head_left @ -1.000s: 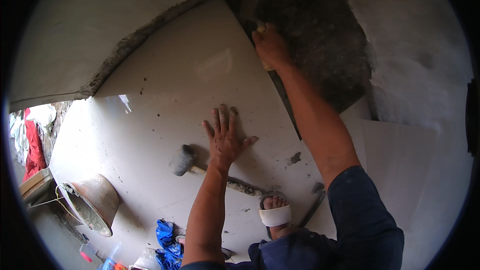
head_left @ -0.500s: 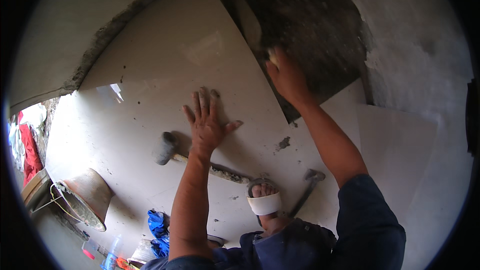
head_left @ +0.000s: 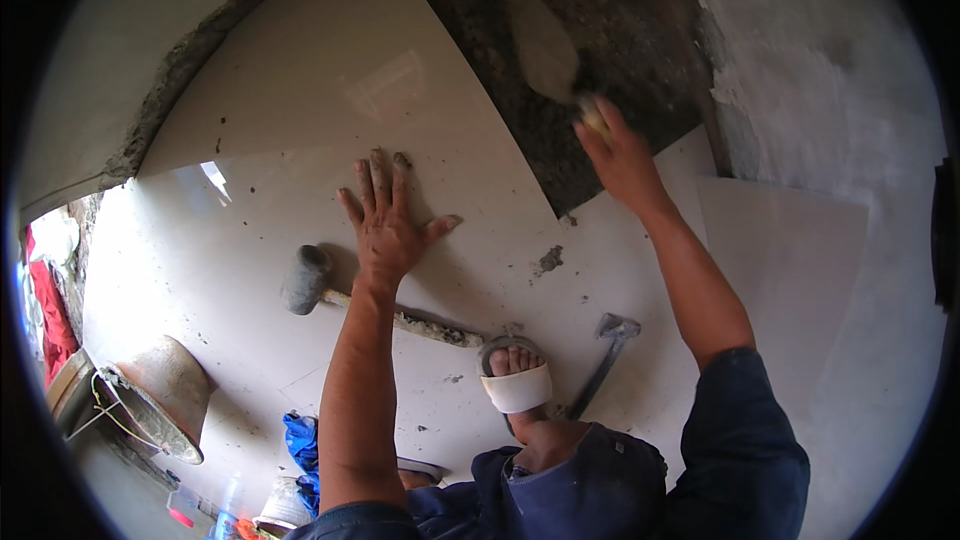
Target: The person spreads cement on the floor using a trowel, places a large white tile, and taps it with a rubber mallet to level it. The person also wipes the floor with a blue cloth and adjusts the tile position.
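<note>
My left hand (head_left: 386,230) lies flat on the pale floor tiles (head_left: 480,240), fingers spread and smeared with grey. My right hand (head_left: 626,162) is closed round the yellowish handle of a trowel (head_left: 545,45), its broad leaf-shaped blade held over the dark mortar bed (head_left: 640,30). That bed fills the gap between the tile edge and the wall. Slight motion blur softens the right fingers and handle. Beneath my left forearm lies a rubber mallet (head_left: 308,280) with a dark head and a mortar-crusted handle. A metal hammer (head_left: 605,355) rests between my sandalled foot and right arm.
At the left, a mortar-stained bucket (head_left: 165,395) lies tipped on its side. Blue plastic (head_left: 302,450), a small white pail (head_left: 285,505) and a clear bottle (head_left: 228,500) are at the lower left. A rough plaster wall (head_left: 800,70) bounds the right. Mortar crumbs (head_left: 550,259) dot the tiles.
My right hand has moved right with the trowel, and the blade now shows more fully over the mortar. My left hand stays flat on the tile; the whole view has shifted slightly.
</note>
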Action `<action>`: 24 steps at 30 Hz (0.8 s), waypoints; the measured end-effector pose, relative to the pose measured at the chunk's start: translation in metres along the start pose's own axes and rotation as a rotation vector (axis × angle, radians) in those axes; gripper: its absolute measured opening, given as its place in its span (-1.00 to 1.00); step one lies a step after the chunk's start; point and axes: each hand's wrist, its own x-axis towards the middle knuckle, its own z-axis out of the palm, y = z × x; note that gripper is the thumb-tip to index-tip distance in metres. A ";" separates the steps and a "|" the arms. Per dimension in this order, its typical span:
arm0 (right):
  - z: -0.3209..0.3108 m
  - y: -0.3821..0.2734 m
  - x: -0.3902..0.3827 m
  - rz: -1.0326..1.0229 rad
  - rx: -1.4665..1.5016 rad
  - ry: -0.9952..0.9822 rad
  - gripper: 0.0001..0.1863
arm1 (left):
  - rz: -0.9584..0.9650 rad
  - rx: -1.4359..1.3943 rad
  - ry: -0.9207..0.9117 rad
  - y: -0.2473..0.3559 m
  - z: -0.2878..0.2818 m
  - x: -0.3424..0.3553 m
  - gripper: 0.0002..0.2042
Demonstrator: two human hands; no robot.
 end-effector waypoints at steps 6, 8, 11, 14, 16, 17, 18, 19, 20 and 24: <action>0.034 -0.041 0.074 -0.011 -0.074 -0.125 -0.43 | 0.001 -0.011 -0.003 0.000 -0.004 -0.001 0.11; 0.028 -0.028 0.059 -0.008 -0.071 -0.080 -0.43 | 0.009 -0.012 0.009 0.000 -0.003 -0.001 0.12; 0.007 -0.005 0.030 0.042 -0.019 -0.005 -0.43 | 0.010 -0.003 0.021 -0.001 0.000 -0.001 0.13; 0.004 -0.003 0.023 0.081 -0.059 -0.068 -0.44 | 0.022 0.016 0.045 -0.002 0.003 -0.002 0.13; 0.013 -0.010 0.029 0.055 -0.095 -0.108 -0.44 | 0.028 0.031 0.060 -0.002 0.004 -0.001 0.13; 0.020 -0.014 0.032 0.032 -0.103 -0.108 -0.44 | 0.027 0.038 0.057 -0.002 0.004 -0.001 0.13; 0.026 -0.016 0.032 -0.055 -0.084 -0.117 -0.44 | 0.023 0.046 0.057 -0.001 0.004 -0.001 0.13; 0.033 -0.017 0.026 0.030 -0.087 -0.129 -0.45 | 0.023 0.055 0.050 -0.001 0.003 -0.001 0.14; 0.036 -0.014 0.017 0.051 -0.066 -0.144 -0.46 | 0.024 0.062 0.050 -0.001 0.003 0.000 0.14; 0.034 0.021 -0.059 0.033 -0.042 -0.071 -0.48 | 0.023 0.078 0.044 -0.001 0.004 0.001 0.15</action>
